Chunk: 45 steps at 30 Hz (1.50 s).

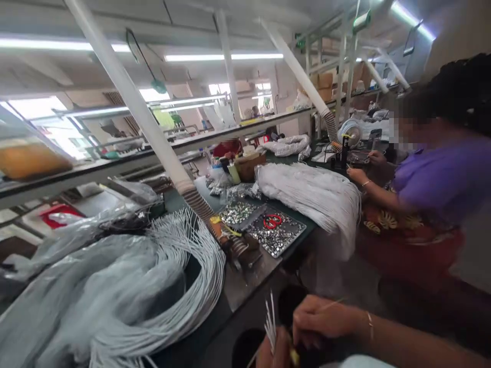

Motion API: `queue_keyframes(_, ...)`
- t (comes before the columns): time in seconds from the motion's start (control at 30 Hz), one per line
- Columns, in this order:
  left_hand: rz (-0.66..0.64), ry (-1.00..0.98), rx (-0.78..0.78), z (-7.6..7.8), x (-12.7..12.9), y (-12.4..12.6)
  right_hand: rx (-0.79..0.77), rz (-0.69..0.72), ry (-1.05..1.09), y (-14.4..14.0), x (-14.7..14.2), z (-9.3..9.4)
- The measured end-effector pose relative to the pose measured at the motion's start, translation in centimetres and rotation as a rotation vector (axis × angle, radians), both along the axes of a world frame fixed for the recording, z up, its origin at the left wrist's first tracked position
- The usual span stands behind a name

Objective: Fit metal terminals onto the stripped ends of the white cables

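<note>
My left hand [273,353] is at the bottom edge, closed around a small bunch of white cords [270,321] whose ends stick up above it. A yellow bit shows beside its fingers. My right hand [321,321], with a thin bracelet on the wrist, is just right of the bunch with its fingers pinched together. A thin pale strand [334,303] runs up and to the right from those fingers. Both hands are below the front edge of the dark workbench [245,291].
A big coil of white cords [192,266] and plastic bags [76,286] lie on the bench at left. A tray of small metal parts [282,240] holds red scissors [272,221]. Another white cord bundle [318,197] hangs over the edge. A person in purple [441,179] works at right.
</note>
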<state>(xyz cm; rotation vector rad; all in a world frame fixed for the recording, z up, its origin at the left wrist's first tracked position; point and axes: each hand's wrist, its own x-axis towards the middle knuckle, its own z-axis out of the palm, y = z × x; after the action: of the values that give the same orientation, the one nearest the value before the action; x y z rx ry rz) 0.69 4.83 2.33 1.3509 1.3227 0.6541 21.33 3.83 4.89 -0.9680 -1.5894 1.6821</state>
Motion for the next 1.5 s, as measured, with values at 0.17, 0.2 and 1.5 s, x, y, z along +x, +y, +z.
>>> queue_keyframes(0.17, 0.113, -0.190, -0.167, -1.2, 0.7, -3.1, 0.127, -0.120, -0.077, 1.6, 0.8, -0.6)
queue_keyframes(0.2, 0.099, -0.186, -0.178, -0.9, 0.7, -3.2, 0.170, -0.141, -0.109, 1.9, 0.9, -0.5)
queue_keyframes(1.5, 0.513, -0.343, -0.368, -1.3, 0.6, -1.9, 0.735, -0.162, -0.154, 5.2, -0.2, -2.8)
